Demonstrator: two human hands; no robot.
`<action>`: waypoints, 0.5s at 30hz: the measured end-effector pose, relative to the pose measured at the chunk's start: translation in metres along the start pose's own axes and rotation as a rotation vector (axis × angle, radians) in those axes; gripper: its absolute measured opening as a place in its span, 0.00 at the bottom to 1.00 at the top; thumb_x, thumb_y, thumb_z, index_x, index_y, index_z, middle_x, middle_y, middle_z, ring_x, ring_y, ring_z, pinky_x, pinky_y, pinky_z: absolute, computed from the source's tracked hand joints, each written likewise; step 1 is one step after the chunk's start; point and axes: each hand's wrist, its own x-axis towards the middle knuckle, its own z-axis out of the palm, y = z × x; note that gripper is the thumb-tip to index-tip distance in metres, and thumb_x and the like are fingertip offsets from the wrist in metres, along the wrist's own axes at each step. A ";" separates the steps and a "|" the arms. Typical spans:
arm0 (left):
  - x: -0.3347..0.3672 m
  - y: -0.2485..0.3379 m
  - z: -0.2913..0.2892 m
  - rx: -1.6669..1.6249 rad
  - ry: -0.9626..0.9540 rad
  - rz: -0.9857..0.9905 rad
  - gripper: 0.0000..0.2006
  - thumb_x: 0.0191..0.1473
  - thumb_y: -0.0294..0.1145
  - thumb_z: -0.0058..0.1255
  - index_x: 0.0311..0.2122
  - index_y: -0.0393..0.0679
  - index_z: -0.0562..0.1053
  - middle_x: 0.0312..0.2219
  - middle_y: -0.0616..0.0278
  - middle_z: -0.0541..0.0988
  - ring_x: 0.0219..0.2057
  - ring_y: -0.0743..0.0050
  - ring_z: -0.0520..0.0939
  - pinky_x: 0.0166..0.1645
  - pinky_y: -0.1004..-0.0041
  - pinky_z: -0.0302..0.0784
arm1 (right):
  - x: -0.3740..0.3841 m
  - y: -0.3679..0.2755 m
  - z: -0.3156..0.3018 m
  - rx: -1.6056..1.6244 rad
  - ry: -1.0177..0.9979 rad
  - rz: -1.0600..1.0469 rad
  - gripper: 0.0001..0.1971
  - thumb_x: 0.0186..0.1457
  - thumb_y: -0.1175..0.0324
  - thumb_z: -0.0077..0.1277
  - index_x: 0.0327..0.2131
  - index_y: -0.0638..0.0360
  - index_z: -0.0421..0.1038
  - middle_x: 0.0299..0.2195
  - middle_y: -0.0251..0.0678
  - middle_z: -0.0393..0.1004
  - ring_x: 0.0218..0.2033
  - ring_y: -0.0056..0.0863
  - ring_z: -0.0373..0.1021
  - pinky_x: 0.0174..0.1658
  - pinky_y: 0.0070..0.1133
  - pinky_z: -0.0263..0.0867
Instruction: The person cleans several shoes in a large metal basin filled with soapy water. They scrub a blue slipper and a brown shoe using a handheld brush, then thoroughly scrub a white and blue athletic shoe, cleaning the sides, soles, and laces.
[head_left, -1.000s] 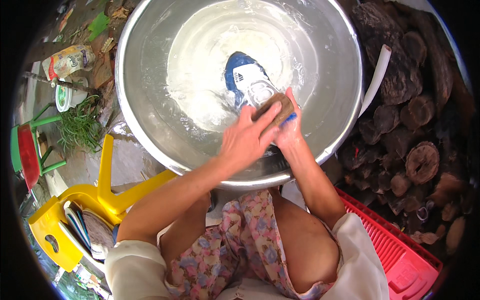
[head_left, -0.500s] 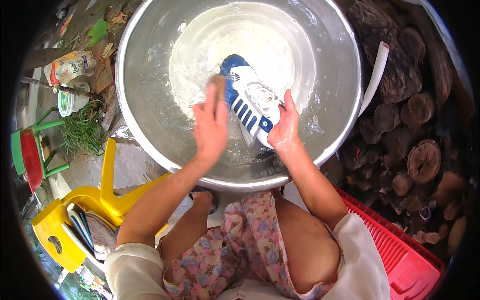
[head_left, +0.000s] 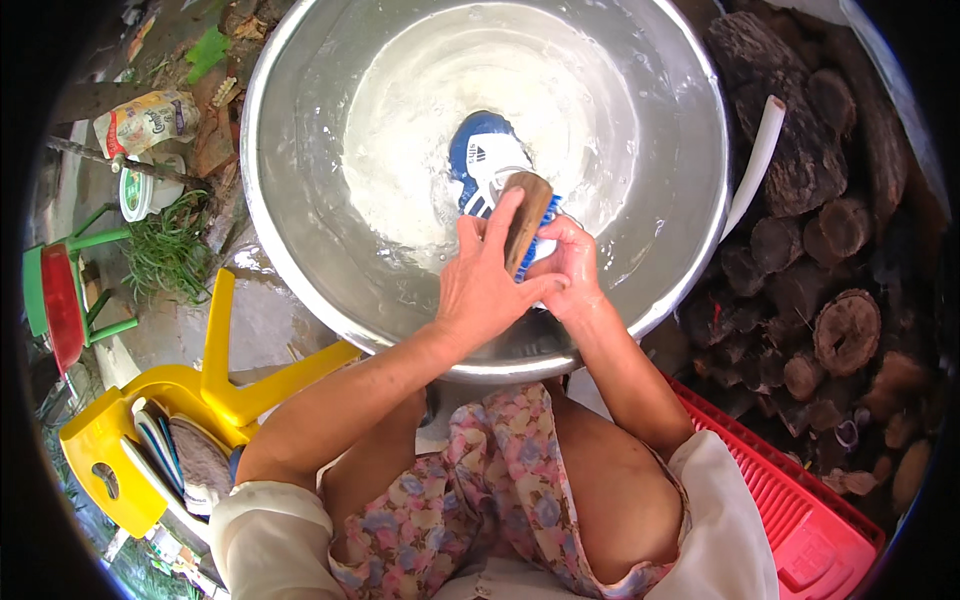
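Note:
A white sneaker with blue stripes and a blue toe (head_left: pixel 490 150) lies in the water of a wide metal basin (head_left: pixel 290 190), its toe pointing away from me. My left hand (head_left: pixel 485 280) is closed on a wooden scrub brush (head_left: pixel 527 205) with blue bristles. The bristles face right and lie over the laces and opening of the shoe. At the shoe's heel end, my right hand (head_left: pixel 572 262) grips it with bent fingers. Brush and hands hide most of the shoe's rear half.
A yellow plastic chair (head_left: pixel 230 395) holding more footwear lies at the left. On the right are a red plastic crate (head_left: pixel 760 490), stacked logs (head_left: pixel 845 320) and a white pipe (head_left: pixel 755 165) beside the basin. A white tub (head_left: pixel 150 188) and a bag (head_left: pixel 150 118) lie far left.
My left hand has moved the brush right and nearer to me, from the shoe's toe side to its laces and opening. My right hand's fingers have curled in more.

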 end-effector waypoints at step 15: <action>0.027 -0.059 -0.009 -0.860 -0.142 -0.270 0.41 0.36 0.17 0.55 0.60 0.42 0.54 0.37 0.60 0.74 0.33 0.74 0.76 0.34 0.75 0.75 | 0.004 0.014 -0.015 -0.665 0.071 -0.260 0.17 0.47 0.78 0.44 0.43 0.69 0.67 0.39 0.41 0.74 0.38 0.27 0.72 0.44 0.23 0.67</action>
